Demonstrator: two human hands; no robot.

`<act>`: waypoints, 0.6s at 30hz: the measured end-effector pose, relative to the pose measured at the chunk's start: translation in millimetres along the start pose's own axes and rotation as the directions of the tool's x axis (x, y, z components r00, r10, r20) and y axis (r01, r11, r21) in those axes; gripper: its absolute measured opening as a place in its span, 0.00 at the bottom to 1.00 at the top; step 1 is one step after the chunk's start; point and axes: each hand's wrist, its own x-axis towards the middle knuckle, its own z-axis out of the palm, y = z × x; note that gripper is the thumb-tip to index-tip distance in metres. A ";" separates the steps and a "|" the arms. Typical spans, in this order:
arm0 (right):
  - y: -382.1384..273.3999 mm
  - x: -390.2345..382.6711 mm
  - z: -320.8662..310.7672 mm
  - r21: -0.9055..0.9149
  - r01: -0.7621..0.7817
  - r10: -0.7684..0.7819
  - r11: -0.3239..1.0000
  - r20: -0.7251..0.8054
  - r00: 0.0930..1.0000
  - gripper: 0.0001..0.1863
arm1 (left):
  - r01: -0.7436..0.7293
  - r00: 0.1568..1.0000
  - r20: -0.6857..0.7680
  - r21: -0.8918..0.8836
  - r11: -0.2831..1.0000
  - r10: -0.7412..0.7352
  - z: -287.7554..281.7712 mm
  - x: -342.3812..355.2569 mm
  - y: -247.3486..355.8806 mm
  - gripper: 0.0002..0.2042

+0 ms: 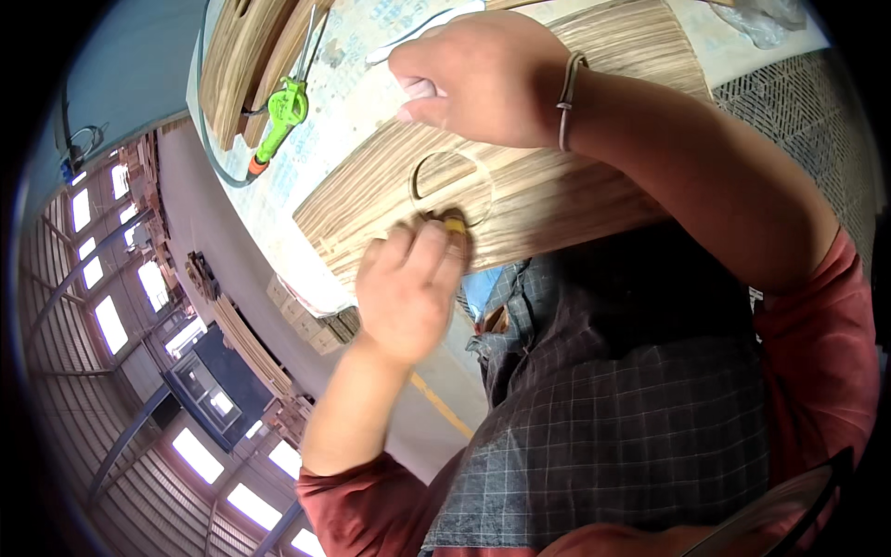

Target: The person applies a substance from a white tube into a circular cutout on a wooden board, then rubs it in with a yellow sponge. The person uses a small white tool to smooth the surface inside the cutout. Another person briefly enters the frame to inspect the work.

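Note:
A wood-grain panel (557,200) with light and dark streaks lies on the table in front of me. My left hand (408,288) is at its near left part, fingers bent down around a small dark-and-yellow thing (454,226), slightly blurred and mostly hidden. A thin pale ring (491,190) lies on the panel just beyond those fingertips. My right hand (483,79) is closed in a fist over the panel's far side, a cord band at its wrist. Whatever it holds, if anything, is hidden.
A bright green blow gun (286,110) with an orange fitting and a hose lies at the far left, beside curved wooden pieces (232,65). Clear plastic wrap (766,20) sits at the far right. The table's left edge drops to the workshop floor, where boxes (311,316) are stacked.

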 end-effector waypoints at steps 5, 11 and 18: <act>-4.1 2.0 -5.3 -0.028 -0.022 0.024 0.999 0.073 0.997 0.15 | 0.264 0.963 0.001 -0.176 0.948 -0.268 -7.0 -3.6 -22.2 0.09; -6.4 2.8 -8.4 -0.035 -0.040 0.044 0.999 0.116 0.992 0.16 | 0.821 0.516 0.425 -0.493 0.288 -0.744 0.4 5.9 -3.2 0.16; 0.6 15.8 6.1 0.040 -0.134 0.124 0.990 0.192 0.974 0.15 | 0.871 0.426 0.559 -0.466 0.156 -0.711 -4.1 19.1 2.1 0.15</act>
